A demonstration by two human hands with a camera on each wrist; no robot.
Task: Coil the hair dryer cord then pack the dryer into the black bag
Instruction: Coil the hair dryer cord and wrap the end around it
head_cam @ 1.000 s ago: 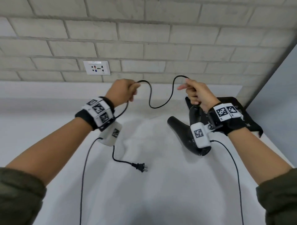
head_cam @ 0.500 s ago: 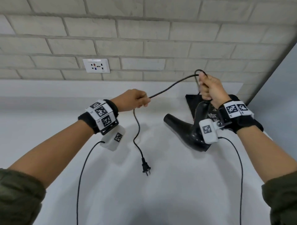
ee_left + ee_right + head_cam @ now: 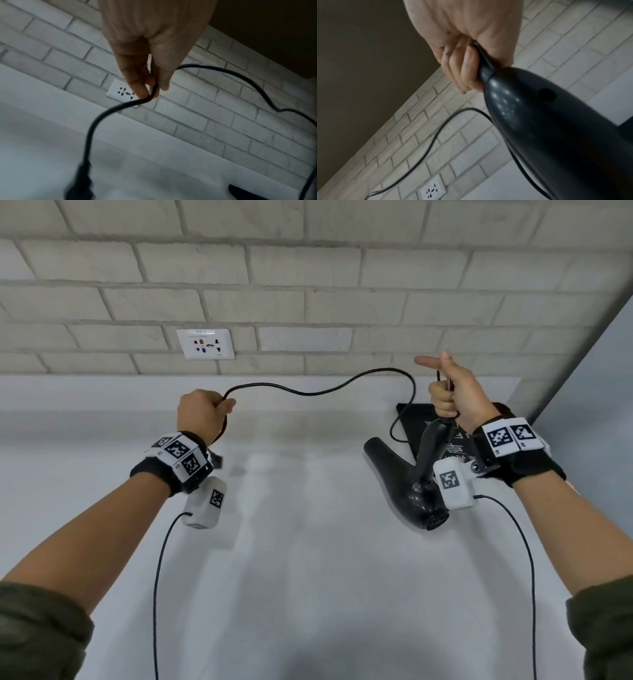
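My left hand [image 3: 205, 416] pinches the black hair dryer cord [image 3: 308, 392] close to its plug [image 3: 80, 181], which dangles just under the hand [image 3: 145, 83]. The cord sags across to my right hand [image 3: 448, 395], then loops down in front of the black bag [image 3: 416, 422]. My right hand [image 3: 471, 75] grips the cord where it enters the handle, index finger stretched out to the left. The black hair dryer [image 3: 400, 484] hangs from that grip, handle up, above the table. The bag lies flat at the back right, partly hidden behind the dryer.
A white wall socket [image 3: 205, 344] sits in the brick wall above the white table [image 3: 308, 559]. A grey panel [image 3: 603, 364] closes off the right side. Thin cables hang from both wrist cameras over the table.
My left hand has moved left and slid along the cord towards the plug, which has risen off the table to beside my wrist. The cord now sags between the hands, and my right index finger has straightened.
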